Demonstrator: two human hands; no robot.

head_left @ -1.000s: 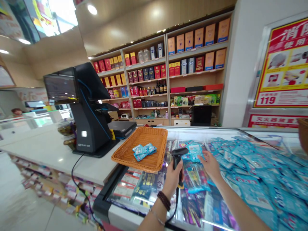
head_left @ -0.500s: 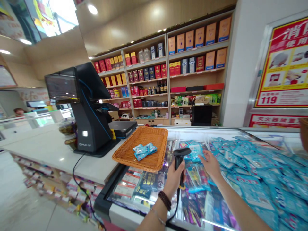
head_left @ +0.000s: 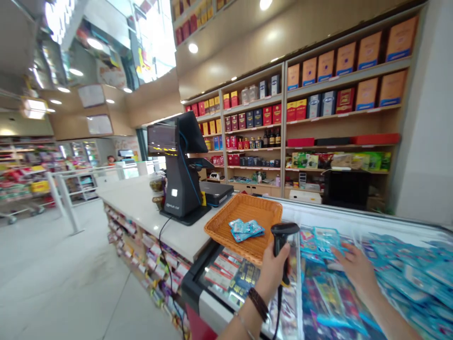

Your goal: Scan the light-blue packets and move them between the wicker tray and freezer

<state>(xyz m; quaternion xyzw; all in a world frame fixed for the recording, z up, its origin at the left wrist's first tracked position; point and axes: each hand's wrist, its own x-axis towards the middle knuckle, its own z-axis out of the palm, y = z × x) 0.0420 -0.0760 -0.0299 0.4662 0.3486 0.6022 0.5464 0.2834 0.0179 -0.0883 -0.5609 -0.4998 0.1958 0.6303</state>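
My left hand [head_left: 273, 269] is wrapped round the handle of a black barcode scanner [head_left: 285, 231], held upright with its cable hanging down. My right hand [head_left: 356, 267] pinches the corner of a blue packet [head_left: 325, 237] over the glass top of the freezer. Left of the scanner sits an orange wicker basket [head_left: 221, 225], with a few blue packets [head_left: 247, 229] lying in it. A large heap of similar blue packets [head_left: 417, 269] spreads to the right of my right hand.
A black point-of-sale terminal [head_left: 184, 184] stands on the white counter [head_left: 141, 208] at the left, its cable running over the edge. The chest freezer [head_left: 212, 307] has colourful packs under its glass. Shelves [head_left: 255, 111] of boxes and bottles line the back wall.
The view has swung left, so everything appears further right. My right hand keeps hold of a blue packet beside the scanner; my left hand still grips the scanner.
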